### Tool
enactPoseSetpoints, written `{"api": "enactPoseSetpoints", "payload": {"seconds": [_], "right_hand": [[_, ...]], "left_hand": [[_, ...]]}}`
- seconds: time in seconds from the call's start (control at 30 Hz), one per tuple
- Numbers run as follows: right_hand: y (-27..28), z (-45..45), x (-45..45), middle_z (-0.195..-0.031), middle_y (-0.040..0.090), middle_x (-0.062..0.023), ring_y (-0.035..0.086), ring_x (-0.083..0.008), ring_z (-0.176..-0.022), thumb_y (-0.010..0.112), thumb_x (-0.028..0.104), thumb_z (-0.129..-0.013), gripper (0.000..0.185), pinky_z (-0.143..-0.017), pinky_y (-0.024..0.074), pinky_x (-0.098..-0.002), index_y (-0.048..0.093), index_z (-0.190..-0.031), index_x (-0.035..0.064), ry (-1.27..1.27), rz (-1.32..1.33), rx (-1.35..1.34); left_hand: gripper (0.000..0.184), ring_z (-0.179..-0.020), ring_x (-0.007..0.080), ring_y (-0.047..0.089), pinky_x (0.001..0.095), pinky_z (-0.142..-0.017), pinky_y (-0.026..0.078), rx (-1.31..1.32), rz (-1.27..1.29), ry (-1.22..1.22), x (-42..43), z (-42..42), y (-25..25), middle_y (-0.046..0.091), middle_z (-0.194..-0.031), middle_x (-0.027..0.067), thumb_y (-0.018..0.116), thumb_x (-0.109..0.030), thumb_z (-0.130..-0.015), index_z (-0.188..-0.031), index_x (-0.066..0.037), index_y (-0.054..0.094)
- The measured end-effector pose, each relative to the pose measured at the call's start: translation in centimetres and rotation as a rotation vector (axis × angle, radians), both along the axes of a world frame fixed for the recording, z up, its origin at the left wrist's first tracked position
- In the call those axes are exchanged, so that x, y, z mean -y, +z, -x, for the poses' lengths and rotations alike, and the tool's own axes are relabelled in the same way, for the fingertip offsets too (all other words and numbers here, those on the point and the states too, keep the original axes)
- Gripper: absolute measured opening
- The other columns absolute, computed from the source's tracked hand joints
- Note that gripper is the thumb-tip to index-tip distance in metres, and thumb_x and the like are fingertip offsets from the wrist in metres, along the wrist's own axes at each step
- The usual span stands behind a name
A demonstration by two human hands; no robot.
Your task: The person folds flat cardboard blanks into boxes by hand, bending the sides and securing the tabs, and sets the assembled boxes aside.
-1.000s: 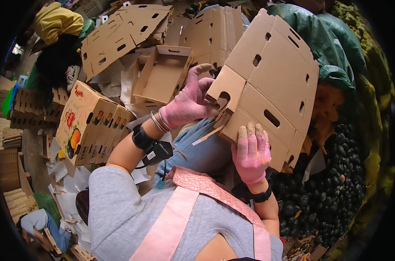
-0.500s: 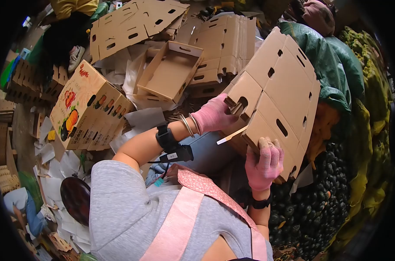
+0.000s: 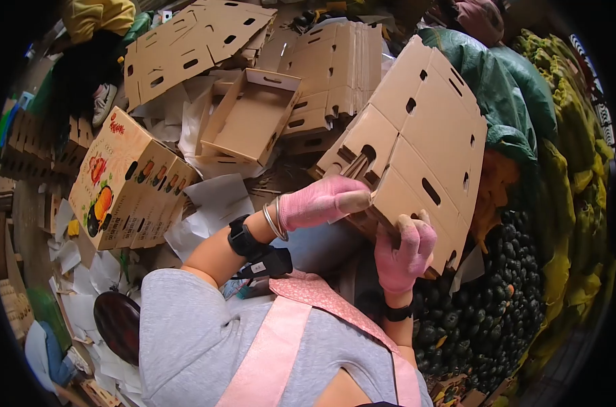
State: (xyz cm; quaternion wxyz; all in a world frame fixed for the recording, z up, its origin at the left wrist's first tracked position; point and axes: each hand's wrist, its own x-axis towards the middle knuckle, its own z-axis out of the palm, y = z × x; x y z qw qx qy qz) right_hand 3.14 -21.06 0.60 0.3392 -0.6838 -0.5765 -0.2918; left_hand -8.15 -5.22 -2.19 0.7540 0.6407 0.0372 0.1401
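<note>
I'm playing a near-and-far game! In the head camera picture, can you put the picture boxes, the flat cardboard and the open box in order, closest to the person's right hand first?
From the right hand:
1. Flat cardboard: touching the fingers.
2. Open box: up and to the left.
3. Picture boxes: farther left.

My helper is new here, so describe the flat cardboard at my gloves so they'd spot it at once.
Start at the big heap of dark green produce, lower right. Look up and left, beside the green sack, for the slanted flat cardboard. Unlike the other flat stacks farther left, it has a pink-gloved left hand and right hand at its lower-left edge.
</note>
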Motion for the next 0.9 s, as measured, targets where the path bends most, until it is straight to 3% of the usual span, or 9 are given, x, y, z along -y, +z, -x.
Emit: {"api": "enactPoseSetpoints", "payload": {"seconds": [0.07,0.2,0.33,0.37,0.47,0.57,0.67,0.8,0.9], "right_hand": [[-0.5,0.2,-0.4,-0.079,0.048,-0.0075,0.058,-0.0290,-0.071,0.077,0.006,-0.063,0.036,-0.081,0.0529,-0.0490,0.059,-0.094,0.0068,0.004,0.011,0.023],[-2.1,1.0,-1.4,-0.074,0.046,-0.0045,0.056,-0.0204,-0.066,0.065,0.005,-0.068,0.018,-0.083,0.0526,-0.0448,0.058,-0.084,0.0090,-0.064,0.040,0.027],[-3.4,1.5,-1.8,-0.074,0.044,-0.0030,0.055,-0.0177,-0.063,0.064,0.008,-0.068,0.015,-0.084,0.0522,-0.0430,0.056,-0.081,0.0105,-0.082,0.066,-0.003],[-3.6,1.6,-1.8,-0.074,0.044,-0.0031,0.055,-0.0177,-0.063,0.063,0.009,-0.068,0.015,-0.084,0.0523,-0.0431,0.055,-0.080,0.0104,-0.103,0.057,-0.007],[-4.0,1.8,-2.1,-0.073,0.044,-0.0035,0.054,-0.0178,-0.062,0.061,0.011,-0.066,0.014,-0.084,0.0523,-0.0434,0.053,-0.077,0.0102,-0.116,0.031,-0.007],[-4.4,1.8,-2.5,-0.072,0.045,-0.0036,0.054,-0.0188,-0.063,0.060,0.013,-0.065,0.013,-0.081,0.0524,-0.0434,0.051,-0.074,0.0099,-0.103,-0.025,-0.018],[-4.0,1.7,-1.9,-0.071,0.046,-0.0036,0.055,-0.0192,-0.064,0.060,0.016,-0.066,0.013,-0.078,0.0517,-0.0422,0.052,-0.073,0.0098,-0.107,0.013,-0.007],[-4.4,1.5,-2.2,-0.073,0.049,-0.0045,0.057,-0.0202,-0.068,0.060,0.020,-0.067,0.013,-0.079,0.0496,-0.0433,0.053,-0.072,0.0103,0.012,0.061,0.003],[-2.0,-0.1,0.7,-0.079,0.052,-0.0030,0.056,-0.0204,-0.077,0.066,0.029,-0.075,0.023,-0.079,0.0482,-0.0413,0.055,-0.083,0.0107,0.057,0.013,-0.137]], "left_hand": [[0.035,-0.063,0.0045,0.043,0.0222,-0.056,0.039,-0.096,0.023,-0.125,-0.1,0.7,1.3,0.051,-0.068,-0.0037,0.053,-0.033,-0.095,-0.097,0.001,0.063],[0.026,-0.063,0.0146,0.054,0.0273,-0.060,0.045,-0.422,-0.147,-0.442,-4.5,6.4,-0.3,0.058,-0.066,0.0052,0.053,-0.022,-0.094,-0.087,0.000,0.065],[0.065,-0.088,0.0371,0.060,0.0401,-0.078,0.049,-0.555,-1.417,-0.203,-5.8,9.5,-1.3,0.063,-0.102,0.0202,0.068,-0.051,-0.076,-0.113,0.001,0.059],[0.086,-0.089,0.0347,0.061,0.0391,-0.078,0.050,-0.507,-1.321,-0.060,-7.1,9.7,-3.5,0.062,-0.105,0.0182,0.066,-0.066,-0.068,-0.123,0.000,0.052],[0.082,-0.092,0.0264,0.062,0.0377,-0.077,0.050,-0.575,0.101,0.013,-6.9,6.3,-2.7,0.063,-0.101,0.0146,0.062,-0.065,-0.075,-0.126,-0.002,0.049],[0.084,-0.104,0.0265,0.058,0.0383,-0.085,0.049,-0.381,0.575,-0.264,-4.9,3.0,-4.4,0.059,-0.114,0.0155,0.062,-0.064,-0.077,-0.131,-0.003,0.042],[0.087,-0.115,0.0266,0.052,0.0370,-0.094,0.046,-0.210,0.153,-0.242,-1.6,1.1,-2.3,0.049,-0.129,0.0139,0.061,-0.063,-0.078,-0.137,-0.004,0.034],[0.076,-0.120,0.0292,0.049,0.0421,-0.100,0.040,-0.184,0.694,-0.130,-1.5,1.6,-3.0,0.046,-0.134,0.0116,0.069,-0.042,-0.081,-0.136,-0.002,0.033],[0.049,-0.112,0.0285,0.055,0.0416,-0.091,0.049,-0.318,0.597,0.072,-1.6,1.3,-3.9,0.053,-0.124,0.0138,0.058,-0.025,-0.089,-0.127,0.001,0.042]]}}
